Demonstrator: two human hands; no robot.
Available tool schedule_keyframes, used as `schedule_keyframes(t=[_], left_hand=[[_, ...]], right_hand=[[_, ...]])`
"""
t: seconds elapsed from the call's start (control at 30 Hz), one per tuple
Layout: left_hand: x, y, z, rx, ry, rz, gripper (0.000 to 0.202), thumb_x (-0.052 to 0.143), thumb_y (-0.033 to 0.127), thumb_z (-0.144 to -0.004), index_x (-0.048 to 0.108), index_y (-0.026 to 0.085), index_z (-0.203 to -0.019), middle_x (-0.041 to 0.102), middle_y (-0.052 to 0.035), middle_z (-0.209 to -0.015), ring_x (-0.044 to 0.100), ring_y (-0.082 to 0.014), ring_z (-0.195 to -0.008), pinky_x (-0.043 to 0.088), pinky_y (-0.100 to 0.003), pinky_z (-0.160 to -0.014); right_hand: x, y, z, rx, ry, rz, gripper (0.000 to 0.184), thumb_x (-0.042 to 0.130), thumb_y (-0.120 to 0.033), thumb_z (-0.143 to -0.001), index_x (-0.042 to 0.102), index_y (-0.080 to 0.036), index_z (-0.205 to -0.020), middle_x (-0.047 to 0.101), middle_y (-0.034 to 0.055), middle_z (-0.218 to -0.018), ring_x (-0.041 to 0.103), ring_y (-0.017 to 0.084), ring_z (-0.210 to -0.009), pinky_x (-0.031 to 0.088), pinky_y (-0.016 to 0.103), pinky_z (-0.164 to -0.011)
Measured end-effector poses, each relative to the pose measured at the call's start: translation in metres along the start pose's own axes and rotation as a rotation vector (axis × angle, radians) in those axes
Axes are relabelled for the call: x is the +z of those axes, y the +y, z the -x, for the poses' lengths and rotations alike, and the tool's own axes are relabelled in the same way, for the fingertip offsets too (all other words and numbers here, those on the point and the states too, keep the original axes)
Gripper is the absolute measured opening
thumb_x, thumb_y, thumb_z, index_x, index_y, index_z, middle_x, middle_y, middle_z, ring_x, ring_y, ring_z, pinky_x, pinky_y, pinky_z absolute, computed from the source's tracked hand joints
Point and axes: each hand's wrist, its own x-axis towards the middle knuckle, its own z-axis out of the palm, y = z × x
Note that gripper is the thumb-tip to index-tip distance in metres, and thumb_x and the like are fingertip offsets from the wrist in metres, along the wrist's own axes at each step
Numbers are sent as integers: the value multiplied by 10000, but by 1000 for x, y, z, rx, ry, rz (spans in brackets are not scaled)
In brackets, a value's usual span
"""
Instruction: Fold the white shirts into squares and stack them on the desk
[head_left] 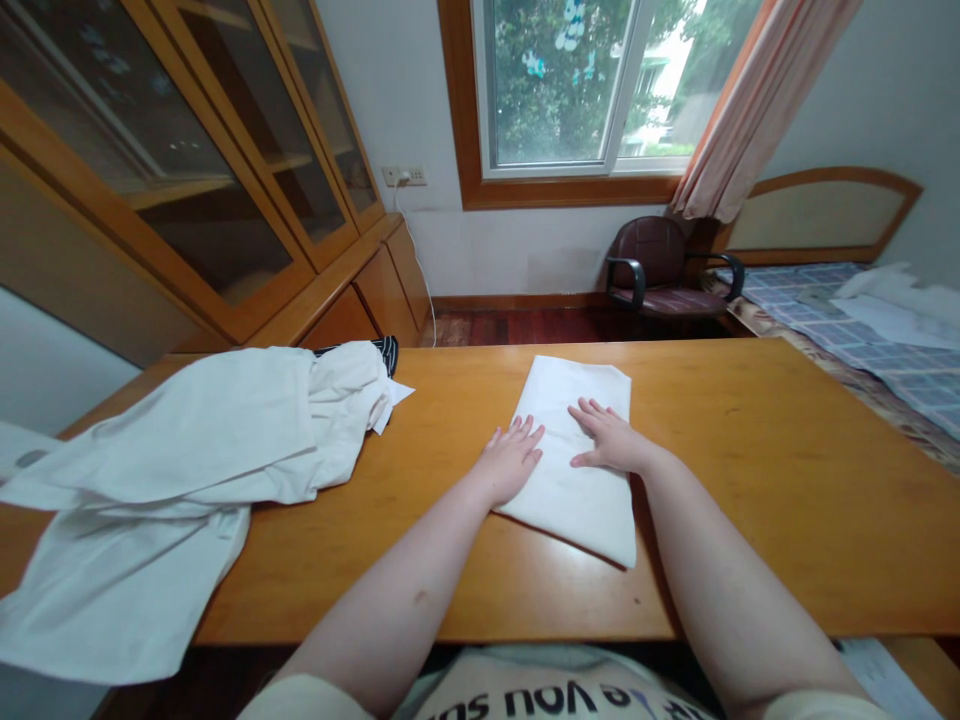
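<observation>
A folded white cloth (574,505), perhaps a garment, lies flat on the wooden table (750,480) in front of me. My left hand (514,458) rests on its left edge with the fingers stretched out. On the cloth's right side lies my right hand (606,437), palm down, fingers spread. Neither hand grips anything. To the left, a loose heap of white garments (247,430), which look like trousers, spreads over the table and hangs past its front edge.
Dark striped fabric (390,352) pokes out behind the heap. A glass-door cabinet (300,250) stands at the left. Beyond the table are a maroon armchair (660,265), a window (585,90) with a pink curtain (765,110), and a bed (862,310) at the right.
</observation>
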Motion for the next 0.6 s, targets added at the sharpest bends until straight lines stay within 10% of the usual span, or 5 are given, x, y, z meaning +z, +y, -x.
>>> schedule_keyframes(t=[0.33,0.6], left_hand=[[0,4,3,-22,18,-23,583,317,434,-908,250,264,-1462,133,-34,-1556,88,-218,-1431,103,-495,-1143],[9,8,1,-73,85,-33,580,319,431,-914,242,267,-1464,151,-43,-1551,108,-243,-1428,94,-564,-1124]], right_hand=[[-21,5,24,344,-73,96,935,772,-370,-604,362,-212,-1428,241,152,-1519,175,394,-1386,238,621,-1047],[-2,-36,27,-161,11,116,488,332,-389,-950,343,-321,-1434,274,23,-1515,210,234,-1401,190,514,-1112]])
